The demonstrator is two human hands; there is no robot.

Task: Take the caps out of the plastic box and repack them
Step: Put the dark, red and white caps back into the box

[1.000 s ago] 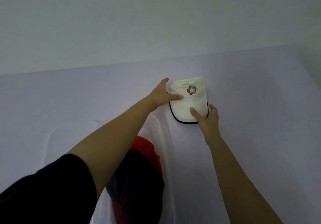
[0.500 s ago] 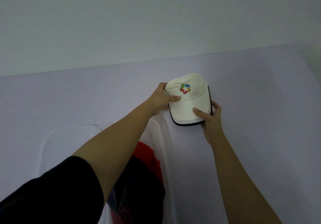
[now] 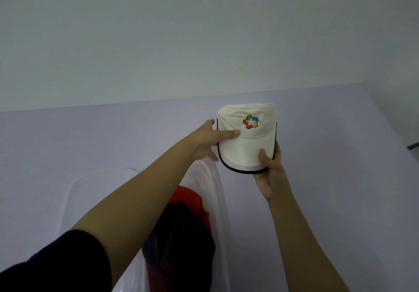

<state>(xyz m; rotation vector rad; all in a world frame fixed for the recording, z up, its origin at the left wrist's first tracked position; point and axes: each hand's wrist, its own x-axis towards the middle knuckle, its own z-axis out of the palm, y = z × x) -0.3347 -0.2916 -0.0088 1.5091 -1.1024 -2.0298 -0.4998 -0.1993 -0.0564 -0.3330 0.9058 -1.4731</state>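
Both hands are gripping the white cap, holding it up over the lavender table, just beyond the far right corner of the clear plastic box. The left hand is clasping the cap's left side, thumb lying flat across the front panel beside the multicoloured logo, the other fingers going behind the cap. The right hand is pinching the dark-edged brim at its lower right, thumb on top, fingers curling underneath. The brim is pointing toward the camera, and a 2nd paler layer is showing just under its edge. Down in the box, a red cap and a dark cap are lying together against the right wall. A dark sleeve is covering the left upper arm.
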